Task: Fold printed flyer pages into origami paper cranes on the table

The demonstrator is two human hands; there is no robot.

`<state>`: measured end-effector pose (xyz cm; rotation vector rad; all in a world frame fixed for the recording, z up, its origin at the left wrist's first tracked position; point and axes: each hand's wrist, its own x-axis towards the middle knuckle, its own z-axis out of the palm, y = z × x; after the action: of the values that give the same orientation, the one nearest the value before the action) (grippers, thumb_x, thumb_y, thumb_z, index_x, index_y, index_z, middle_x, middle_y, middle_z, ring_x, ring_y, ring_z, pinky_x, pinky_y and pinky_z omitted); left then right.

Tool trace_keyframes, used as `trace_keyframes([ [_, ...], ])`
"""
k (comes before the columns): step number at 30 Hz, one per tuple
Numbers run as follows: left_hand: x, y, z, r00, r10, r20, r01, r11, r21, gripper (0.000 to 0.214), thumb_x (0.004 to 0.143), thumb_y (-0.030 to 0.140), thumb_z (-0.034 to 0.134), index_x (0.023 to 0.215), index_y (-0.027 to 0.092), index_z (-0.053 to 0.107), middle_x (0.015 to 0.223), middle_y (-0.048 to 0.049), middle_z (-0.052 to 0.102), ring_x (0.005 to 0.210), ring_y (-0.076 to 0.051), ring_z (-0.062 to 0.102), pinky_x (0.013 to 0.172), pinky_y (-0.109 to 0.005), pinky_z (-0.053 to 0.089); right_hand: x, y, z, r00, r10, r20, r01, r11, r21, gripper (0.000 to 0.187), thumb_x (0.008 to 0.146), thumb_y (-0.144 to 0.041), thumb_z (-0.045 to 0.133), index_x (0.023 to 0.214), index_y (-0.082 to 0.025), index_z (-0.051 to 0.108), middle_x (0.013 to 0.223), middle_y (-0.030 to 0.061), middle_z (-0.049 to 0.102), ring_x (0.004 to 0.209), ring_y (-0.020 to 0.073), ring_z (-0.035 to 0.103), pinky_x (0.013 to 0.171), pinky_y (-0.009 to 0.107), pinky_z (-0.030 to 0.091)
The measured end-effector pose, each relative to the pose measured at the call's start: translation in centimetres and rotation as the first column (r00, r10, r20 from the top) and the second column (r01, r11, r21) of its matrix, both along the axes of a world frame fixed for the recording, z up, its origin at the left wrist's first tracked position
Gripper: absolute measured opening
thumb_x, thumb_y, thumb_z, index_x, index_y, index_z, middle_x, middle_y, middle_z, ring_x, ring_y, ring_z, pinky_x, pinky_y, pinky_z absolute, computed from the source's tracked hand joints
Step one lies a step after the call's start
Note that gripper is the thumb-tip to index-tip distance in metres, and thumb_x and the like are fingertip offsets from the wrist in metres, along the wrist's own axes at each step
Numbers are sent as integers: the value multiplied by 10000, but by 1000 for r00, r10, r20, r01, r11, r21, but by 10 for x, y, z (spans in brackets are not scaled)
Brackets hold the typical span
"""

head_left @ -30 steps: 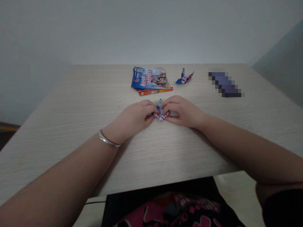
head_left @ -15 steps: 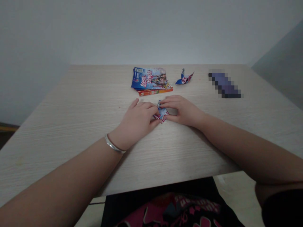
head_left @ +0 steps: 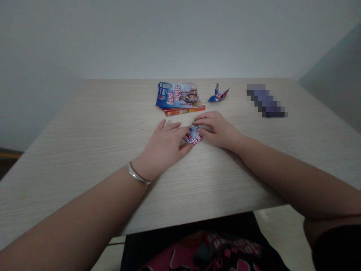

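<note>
A small piece of folded paper (head_left: pixel 194 136), blue and white with red print and a black-and-white code patch, lies on the table between my two hands. My left hand (head_left: pixel 166 145), with a silver bangle at the wrist, grips its left side between thumb and index finger; the other fingers stretch out over the table. At the paper's upper and right edges, my right hand (head_left: pixel 218 128) holds it with fingertips and thumb. The fingers cover parts of the paper's edges.
Beyond my hands lies a stack of printed leaflets (head_left: pixel 179 95), an orange printed strip (head_left: pixel 184 111) along its near edge. Right of it stands a folded paper crane (head_left: pixel 219 95). A pixelated dark object (head_left: pixel 266 101) lies farther right. A wall (head_left: pixel 186 41) rises behind the table (head_left: pixel 93 124).
The folded paper now lies flatter, with more of its printed face and code patch showing. My right thumb has moved up from its lower edge, and my left fingers have spread a little.
</note>
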<state>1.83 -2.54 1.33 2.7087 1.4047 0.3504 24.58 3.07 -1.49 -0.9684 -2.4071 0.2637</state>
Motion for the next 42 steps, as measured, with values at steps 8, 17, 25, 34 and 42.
trace_keyframes([
  [8, 7, -3, 4, 995, -89, -47, 91, 995, 50, 340, 1022, 217, 526, 1270, 92, 722, 1286, -183, 722, 1224, -328, 654, 1103, -506, 505, -2, 2, -1, 985, -124, 123, 116, 991, 66, 379, 924, -390, 717, 1250, -206, 779, 1356, 138, 720, 1255, 318, 632, 1133, 528, 438],
  [17, -5, -7, -15, 964, -212, -159, 212, 977, -15, 680, 1081, 533, 375, 1611, 107, 371, 1700, -218, 329, 1593, -379, 299, 1267, -616, 276, 0, -3, 5, 934, -282, 221, 262, 958, 117, 410, 1017, -331, 559, 1313, -116, 744, 1369, 175, 711, 1270, 343, 605, 1152, 527, 417],
  [25, -3, -6, -7, 961, -199, -190, 197, 980, -31, 649, 1070, 517, 390, 1593, 133, 414, 1695, -220, 341, 1571, -380, 350, 1265, -581, 296, 2, -1, 6, 880, -384, 280, 363, 923, 126, 460, 999, -527, 585, 1370, -294, 727, 1495, 151, 621, 1293, 401, 547, 1083, 617, 417],
  [34, -1, -5, -5, 965, -202, -168, 207, 978, 12, 620, 1053, 534, 434, 1559, 176, 459, 1662, -194, 422, 1536, -362, 417, 1241, -564, 348, 27, 26, 7, 786, -604, 135, 593, 797, 116, 375, 968, -492, 633, 1232, -285, 800, 1214, 150, 716, 1123, 393, 595, 971, 604, 460],
  [42, 3, -6, 2, 959, -217, -182, 221, 975, -1, 625, 1054, 503, 462, 1583, 170, 449, 1667, -223, 396, 1525, -393, 428, 1232, -596, 352, 1, 8, 7, 910, -395, 127, 383, 917, 114, 316, 984, -442, 618, 1159, -216, 754, 1204, 143, 729, 1166, 346, 601, 1009, 510, 472],
])
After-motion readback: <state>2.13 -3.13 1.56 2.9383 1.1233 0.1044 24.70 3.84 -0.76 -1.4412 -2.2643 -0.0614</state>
